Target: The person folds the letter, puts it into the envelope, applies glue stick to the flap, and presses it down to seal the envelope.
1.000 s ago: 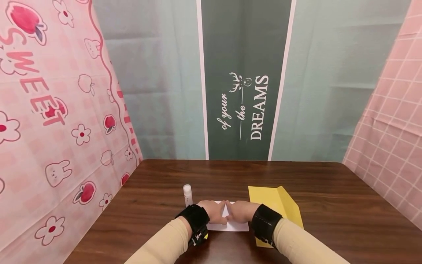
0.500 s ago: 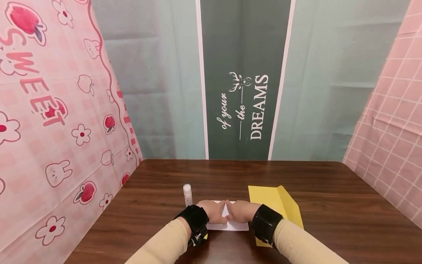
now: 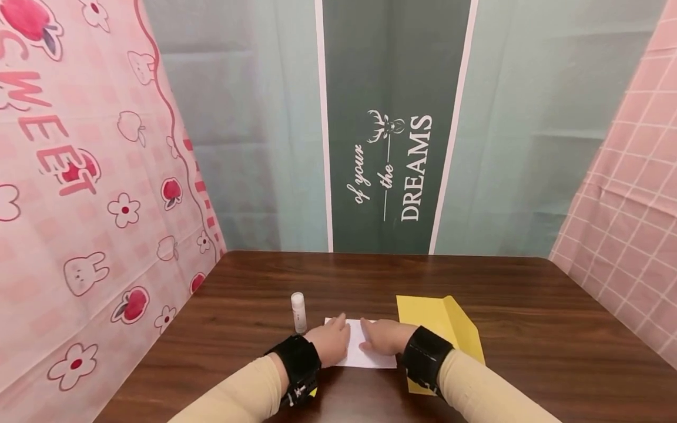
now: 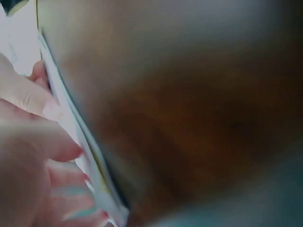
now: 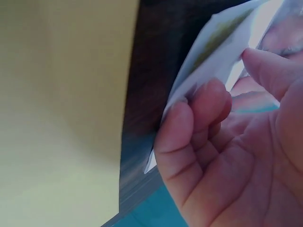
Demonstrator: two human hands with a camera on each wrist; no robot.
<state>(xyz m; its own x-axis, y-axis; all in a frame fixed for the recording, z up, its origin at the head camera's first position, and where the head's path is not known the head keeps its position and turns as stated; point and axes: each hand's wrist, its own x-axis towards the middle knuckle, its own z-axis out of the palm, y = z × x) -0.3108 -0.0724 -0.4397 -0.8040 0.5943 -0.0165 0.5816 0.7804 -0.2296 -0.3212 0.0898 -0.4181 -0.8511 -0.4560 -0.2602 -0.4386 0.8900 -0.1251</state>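
Note:
A folded white paper [image 3: 365, 352] lies on the dark wooden table near its front. My left hand [image 3: 331, 342] rests on the paper's left part, fingers pointing away from me. My right hand [image 3: 385, 337] touches its right part, thumb and fingers spread on the surface. In the left wrist view, the paper's edge [image 4: 71, 104] shows several layers, with a yellowish strip between them. The right wrist view has the fingertips [image 5: 176, 124] against the white paper [image 5: 222, 52]; the outer fingers are bent.
A white tube [image 3: 298, 312], like a glue stick, stands left of the paper. Yellow paper [image 3: 425, 314] with a raised fold lies at the right, partly under the right forearm. A small yellow piece [image 3: 314, 392] shows below the left wrist. Patterned cloths hang around the table [image 3: 254, 276].
My left hand has shifted left, away from the right hand, uncovering more of the white paper between them. The right hand stays nearly where it was. The head view has tilted slightly.

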